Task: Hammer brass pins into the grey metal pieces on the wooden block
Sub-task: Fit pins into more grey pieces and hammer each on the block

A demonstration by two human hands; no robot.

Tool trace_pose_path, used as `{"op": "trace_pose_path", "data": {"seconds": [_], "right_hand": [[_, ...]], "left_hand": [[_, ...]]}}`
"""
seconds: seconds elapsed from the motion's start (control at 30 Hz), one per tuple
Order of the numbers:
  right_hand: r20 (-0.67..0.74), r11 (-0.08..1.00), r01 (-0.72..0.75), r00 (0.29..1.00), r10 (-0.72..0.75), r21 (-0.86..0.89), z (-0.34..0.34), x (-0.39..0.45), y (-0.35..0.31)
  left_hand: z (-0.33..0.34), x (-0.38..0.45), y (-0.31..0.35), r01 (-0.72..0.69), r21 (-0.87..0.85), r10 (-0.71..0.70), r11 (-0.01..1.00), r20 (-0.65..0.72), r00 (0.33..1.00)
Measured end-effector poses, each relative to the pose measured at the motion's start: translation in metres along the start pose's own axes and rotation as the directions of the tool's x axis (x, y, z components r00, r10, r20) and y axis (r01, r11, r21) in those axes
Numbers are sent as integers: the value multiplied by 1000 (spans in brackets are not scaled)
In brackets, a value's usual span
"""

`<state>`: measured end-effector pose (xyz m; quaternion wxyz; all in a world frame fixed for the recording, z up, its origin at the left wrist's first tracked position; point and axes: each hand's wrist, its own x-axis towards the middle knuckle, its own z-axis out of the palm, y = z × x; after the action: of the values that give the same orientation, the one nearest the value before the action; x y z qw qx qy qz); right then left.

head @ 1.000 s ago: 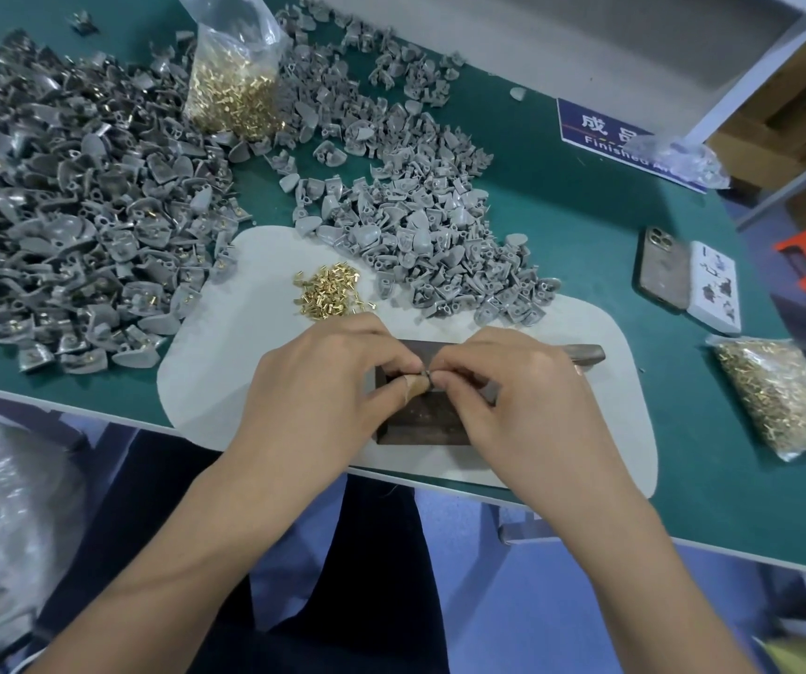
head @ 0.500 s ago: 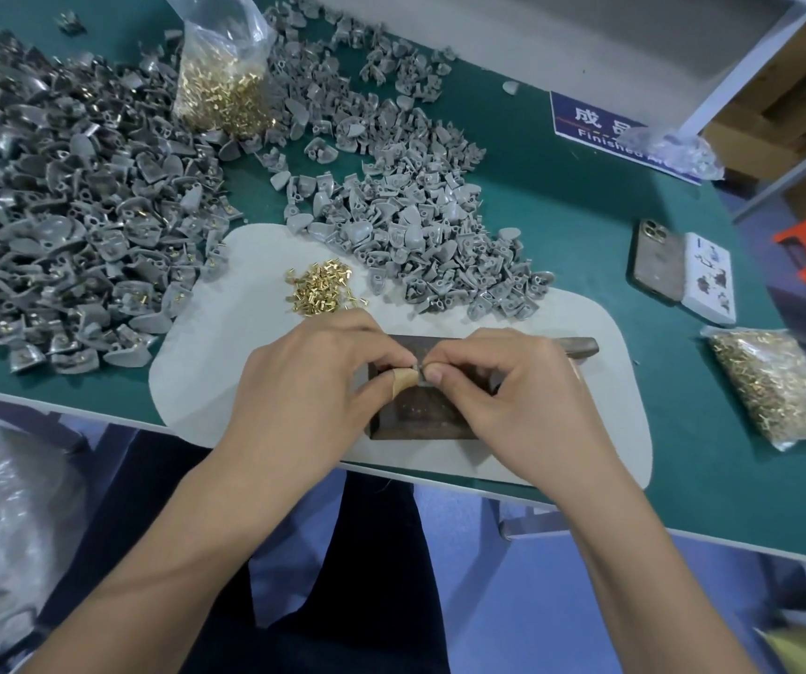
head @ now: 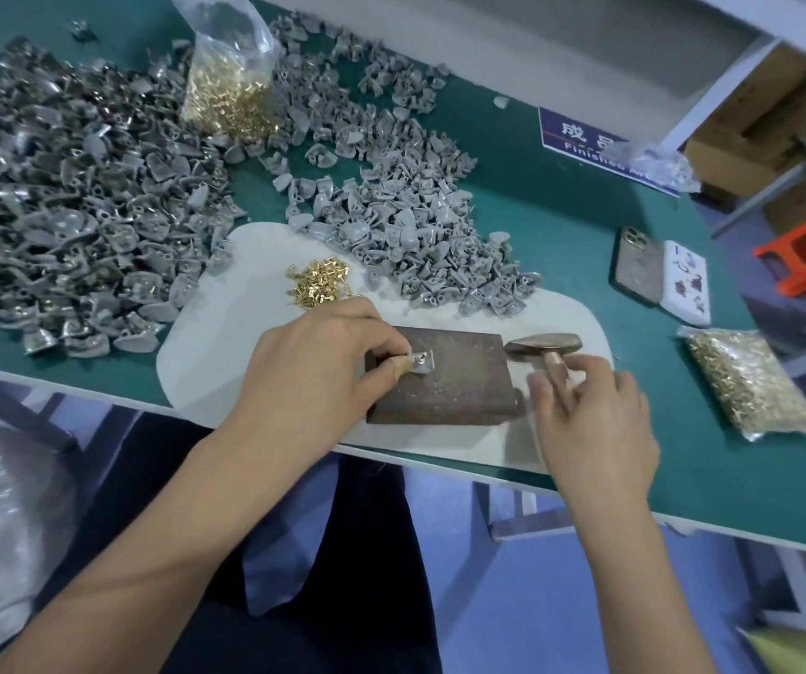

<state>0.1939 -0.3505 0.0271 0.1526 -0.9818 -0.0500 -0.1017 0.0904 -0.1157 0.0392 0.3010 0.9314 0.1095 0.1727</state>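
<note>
On the far left of the green table [head: 561, 197] lies a big heap of grey metal pieces [head: 60, 197], with a clear bag of brass pins [head: 230, 99] standing at its back edge. Next to it a second, paler heap of pieces [head: 405, 206] spreads onto a white mat [head: 225, 333], where a small loose pile of pins [head: 318, 283] sits. The left hand [head: 313, 377] pinches one grey piece [head: 421, 363] between thumb and fingers, holding it flat on the left part of the wooden block [head: 449, 381]; a brass pin shows in it. Just right of the block lies a hammer [head: 544, 345], and the right hand [head: 595, 420] curls its fingers around the handle. Further right are a phone [head: 637, 272], a white box [head: 685, 284] and another bag of pins [head: 751, 381].
</note>
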Motion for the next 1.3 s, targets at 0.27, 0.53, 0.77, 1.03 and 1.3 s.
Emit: {"op": "trace_pose_path", "data": {"seconds": [0.27,0.53,0.77,1.03,1.3], "right_hand": [[92,996,76,993,-71,-47,-24,10,18],[251,845,273,873,-419,460,-58,-21,-33],[156,860,335,895,-418,385,-64,-36,-51],[95,850,388,890,-446,357,-79,-31,-54],[171,887,337,899,-403,314,-72,-36,-57]], "left_hand": [[2,-1,-2,10,-5,-10,1000,0,1000],[-1,3,-2,-22,36,22,999,-10,1000],[-2,4,-4,-46,56,46,997,-3,999],[-1,4,-3,-46,65,46,997,-8,999],[0,2,-3,-42,68,45,997,-39,998]]}}
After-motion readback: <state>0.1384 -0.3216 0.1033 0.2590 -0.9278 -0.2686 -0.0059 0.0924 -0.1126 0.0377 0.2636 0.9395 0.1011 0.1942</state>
